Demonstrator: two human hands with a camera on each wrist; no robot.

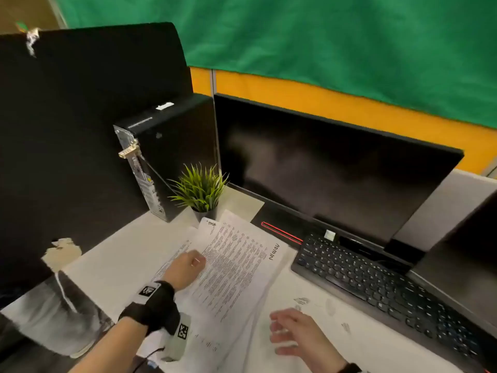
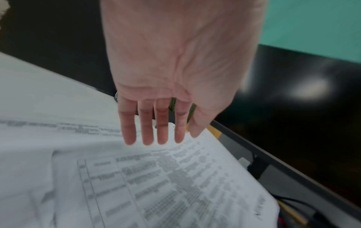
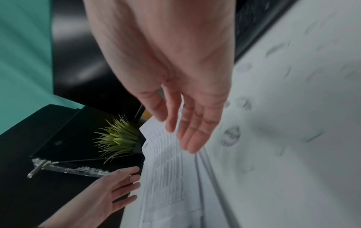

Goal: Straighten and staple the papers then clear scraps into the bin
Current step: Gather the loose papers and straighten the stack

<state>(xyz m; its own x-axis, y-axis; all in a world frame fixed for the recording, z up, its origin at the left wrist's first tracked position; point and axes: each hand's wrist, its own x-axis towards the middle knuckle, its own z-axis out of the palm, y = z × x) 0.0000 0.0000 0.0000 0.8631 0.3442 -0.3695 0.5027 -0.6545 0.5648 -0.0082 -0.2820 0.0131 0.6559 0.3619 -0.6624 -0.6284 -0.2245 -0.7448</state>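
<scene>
Several printed papers (image 1: 236, 265) lie fanned and askew on the white desk (image 1: 121, 259), in front of the keyboard. My left hand (image 1: 191, 265) is over the left side of the pile. Its fingers (image 2: 146, 132) are straight and spread just above the sheets (image 2: 156, 185), holding nothing. My right hand (image 1: 285, 332) hovers at the pile's lower right edge. It is loosely open and empty, its fingers (image 3: 187, 135) beside the paper edge (image 3: 166, 177). The left hand (image 3: 121, 188) also shows in the right wrist view. Both hands are blurred.
A black keyboard (image 1: 376, 286) and dark monitor (image 1: 336, 168) fill the right. A small potted plant (image 1: 200, 189) and a PC tower (image 1: 161, 146) stand behind the papers. A bag-lined bin (image 1: 53, 324) sits lower left, with a crumpled pale scrap (image 1: 63, 253) above it.
</scene>
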